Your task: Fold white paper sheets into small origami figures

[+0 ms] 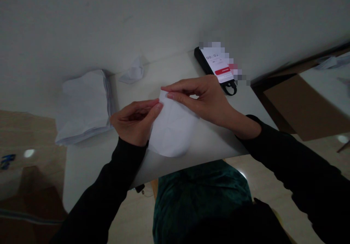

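On the white table [90, 171], a paper stack [86, 103] sits at nine o'clock from the central white sheet [172, 134], pinched by the right hand [206, 98] at twelve and left hand [133, 122] at eleven, a phone [219, 66] at one, folded paper [133, 72] at eleven.

White table against the wall, paper and a phone on top.
The pale tabletop [90, 171] bears a thick stack of white paper [84, 101] at the left, jutting past the edge; a small folded paper [133, 72] near the wall; and, farther right, a lit phone [218, 63] beside a black cable [232, 88].
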`<state>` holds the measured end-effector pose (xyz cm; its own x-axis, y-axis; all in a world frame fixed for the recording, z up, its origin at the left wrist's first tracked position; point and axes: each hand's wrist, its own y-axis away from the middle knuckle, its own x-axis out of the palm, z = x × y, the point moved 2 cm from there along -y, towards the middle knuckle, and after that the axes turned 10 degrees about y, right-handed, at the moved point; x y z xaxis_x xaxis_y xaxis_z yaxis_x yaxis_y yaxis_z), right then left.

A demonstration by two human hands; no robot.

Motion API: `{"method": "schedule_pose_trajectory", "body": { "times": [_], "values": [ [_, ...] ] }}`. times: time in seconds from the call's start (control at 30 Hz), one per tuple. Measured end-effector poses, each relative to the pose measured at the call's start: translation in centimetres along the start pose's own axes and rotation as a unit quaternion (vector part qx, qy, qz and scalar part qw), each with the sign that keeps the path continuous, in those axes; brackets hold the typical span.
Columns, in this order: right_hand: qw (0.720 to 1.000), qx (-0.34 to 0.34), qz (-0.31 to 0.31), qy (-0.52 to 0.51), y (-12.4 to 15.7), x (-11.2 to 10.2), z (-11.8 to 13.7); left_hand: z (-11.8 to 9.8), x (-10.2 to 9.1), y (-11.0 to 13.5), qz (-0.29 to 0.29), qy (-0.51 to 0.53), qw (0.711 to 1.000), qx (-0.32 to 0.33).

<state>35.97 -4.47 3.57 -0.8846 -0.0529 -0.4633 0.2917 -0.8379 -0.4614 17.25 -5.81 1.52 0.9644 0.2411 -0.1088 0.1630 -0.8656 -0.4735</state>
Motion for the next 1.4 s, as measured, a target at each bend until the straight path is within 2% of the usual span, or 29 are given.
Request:
{"method": "schedule_pose_trajectory", "body": {
  "times": [0.33, 0.53, 0.63, 0.73, 0.8, 0.9, 1.2, 1.4],
  "values": [
    [1.0, 0.022, 0.009, -0.006, -0.2, -0.1, 0.0, 0.0, -0.2, 0.1, 0.025, -0.011, 0.999, 0.035],
    [0.999, 0.041, 0.03, -0.008, -0.3, 0.2, -0.9, 0.1, 0.3, 0.2, 0.05, -0.001, 0.999, 0.021],
    [0.998, 0.049, 0.0, 0.028, -0.3, 0.1, -1.4, 0.2, 0.4, -0.2, 0.111, 0.021, 0.993, -0.033],
    [0.995, 0.052, -0.05, 0.072, -0.4, -0.2, -2.1, 0.5, 0.3, -0.6, 0.213, 0.055, 0.97, -0.105],
    [0.991, 0.048, -0.081, 0.095, -0.5, -0.5, -2.7, 0.6, 0.1, -0.8, 0.249, 0.062, 0.959, -0.121],
    [0.985, 0.048, -0.114, 0.124, -0.8, -0.9, -3.4, 0.8, -0.1, -0.8, 0.229, 0.052, 0.966, -0.107],
    [0.974, 0.03, -0.175, 0.138, -0.9, -1.6, -3.6, 0.5, -0.1, -0.4, 0.084, 0.004, 0.995, -0.06],
    [0.967, 0.026, -0.205, 0.146, -0.8, -1.4, -3.2, 0.5, -0.2, -0.2, 0.063, -0.01, 0.996, -0.057]
  ]
}}
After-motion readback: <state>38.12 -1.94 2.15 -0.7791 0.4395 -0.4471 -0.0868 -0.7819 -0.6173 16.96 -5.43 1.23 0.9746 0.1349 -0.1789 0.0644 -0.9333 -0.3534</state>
